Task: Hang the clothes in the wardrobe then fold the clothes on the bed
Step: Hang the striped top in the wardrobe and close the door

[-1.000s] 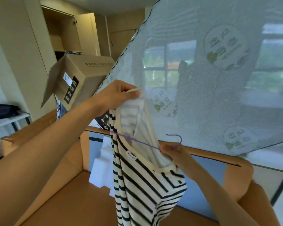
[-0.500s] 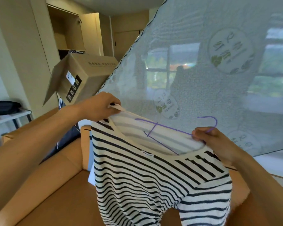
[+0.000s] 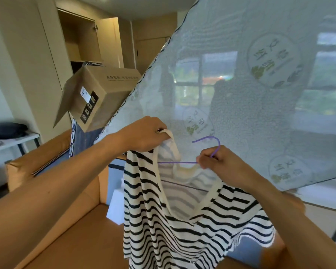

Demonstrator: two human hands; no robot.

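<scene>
Two hands are at work on one garment, and the step in hand looks like the first half of the task: getting a striped top (image 3: pixel 163 230) onto a purple wire hanger (image 3: pixel 182 162) before it goes to the wardrobe (image 3: pixel 81 39), which stands open at the far left. The top is held in the air in the middle of the view, above a tan upholstered frame (image 3: pixel 52 191) and well apart from the wardrobe. The left hand (image 3: pixel 145 134) has its grip closed around the cream neckband (image 3: pixel 174 142) at one shoulder and lifts it. The right hand (image 3: pixel 223 166) has its grip pinched on the hanger's stem just below the hook. The hanger's long axis runs about level, left to right. Its visible arm points left into the neck opening, and its hook stands up with the open end curling left. The other arm is hidden behind the right hand and the cloth, so I cannot tell whether it sits inside the top. The top's long axis hangs straight down, with the neck opening uppermost and the hem out of view below. The next move probably calls for settling the left shoulder over the arm's tip. Then the hook must be turned toward the rail, keeping clear of the mesh netting (image 3: pixel 260 98) just behind.
</scene>
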